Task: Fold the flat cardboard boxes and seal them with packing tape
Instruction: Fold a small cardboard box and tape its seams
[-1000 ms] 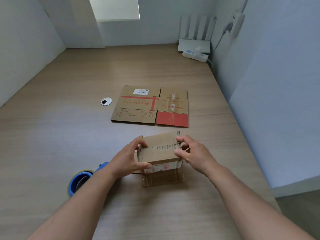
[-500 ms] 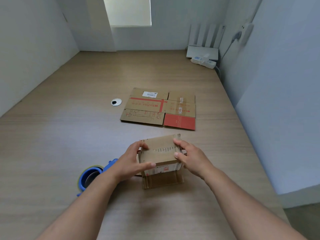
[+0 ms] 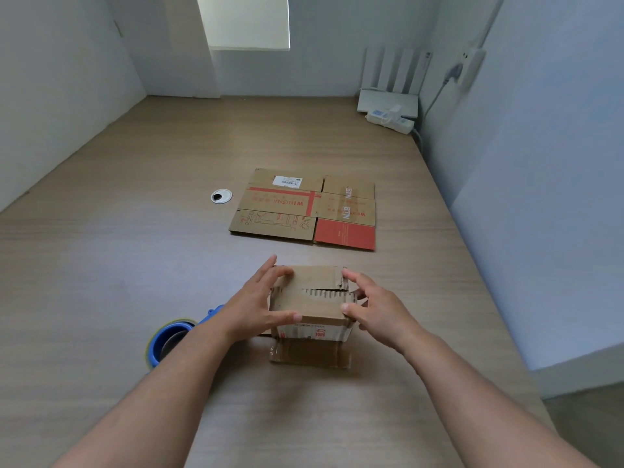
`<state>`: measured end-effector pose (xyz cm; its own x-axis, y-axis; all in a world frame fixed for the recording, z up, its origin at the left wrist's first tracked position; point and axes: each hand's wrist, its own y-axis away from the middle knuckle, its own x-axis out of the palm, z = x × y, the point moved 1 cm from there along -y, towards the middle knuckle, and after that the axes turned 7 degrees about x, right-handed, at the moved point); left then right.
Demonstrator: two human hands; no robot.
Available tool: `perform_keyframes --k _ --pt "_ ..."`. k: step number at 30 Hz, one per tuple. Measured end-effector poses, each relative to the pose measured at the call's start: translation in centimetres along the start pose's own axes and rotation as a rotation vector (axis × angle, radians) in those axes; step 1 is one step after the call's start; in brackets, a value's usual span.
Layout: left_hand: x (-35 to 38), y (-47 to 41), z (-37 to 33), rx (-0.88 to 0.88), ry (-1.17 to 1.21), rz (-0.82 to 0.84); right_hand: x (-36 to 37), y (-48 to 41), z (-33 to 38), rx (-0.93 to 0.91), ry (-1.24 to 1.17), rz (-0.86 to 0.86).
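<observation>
Wood desk (image 3: 101,265), box (image 3: 312,305) near-centre between the hands: left hand (image 3: 256,305) and right hand (image 3: 378,309) each curl thumb and fingers round a side, pinning the top flaps down. Flap seam runs left-right; tape (image 3: 169,342) lies near-left by the left wrist, so left's closer. Versus a second ago, far flap sits flatter, hands on the same sides.
</observation>
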<state>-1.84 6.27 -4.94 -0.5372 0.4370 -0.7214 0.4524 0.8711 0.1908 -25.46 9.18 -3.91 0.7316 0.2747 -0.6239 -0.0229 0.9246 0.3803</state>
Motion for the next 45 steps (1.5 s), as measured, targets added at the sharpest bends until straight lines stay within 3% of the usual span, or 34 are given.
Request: perform_keyframes --k 11,17,21,24,29,33,36,38,41,45 --pt "-0.6 0.5 -0.4 -0.021 0.053 0.038 0.1 -1.2 -0.3 -0.021 -0.153 0.065" --pt "-1.1 1.0 -1.1 -0.050 0.009 0.030 1.3 -1.3 -1.1 0.004 -0.301 0.020" --pt "-2.1 3.8 0.4 -0.186 0.030 -0.315 1.4 -1.6 -1.2 0.007 -0.370 0.005" --pt "-2.0 6.6 2.7 -0.416 -0.060 -0.495 1.3 -1.8 -1.2 0.001 -0.384 0.015" --pt "0.2 8.4 4.2 -0.626 -0.263 -0.311 1.2 -1.7 -0.9 -0.015 -0.355 0.030" --pt "0.6 8.3 4.2 -0.728 -0.223 -0.316 1.1 -1.6 -0.9 -0.015 -0.313 0.025" --pt "0.4 8.1 4.4 -0.804 -0.294 -0.209 1.1 -1.6 -0.8 -0.010 -0.306 0.029" --pt "-0.2 8.0 4.7 -0.792 -0.304 -0.149 1.1 -1.6 -0.8 -0.011 -0.304 0.027" --pt "-2.5 8.0 4.3 -0.735 -0.187 -0.199 1.0 -1.5 -0.7 -0.012 -0.286 0.022" --pt "-6.9 6.2 -0.6 -0.474 0.107 -0.316 0.8 -1.5 -0.6 -0.004 -0.291 0.016"
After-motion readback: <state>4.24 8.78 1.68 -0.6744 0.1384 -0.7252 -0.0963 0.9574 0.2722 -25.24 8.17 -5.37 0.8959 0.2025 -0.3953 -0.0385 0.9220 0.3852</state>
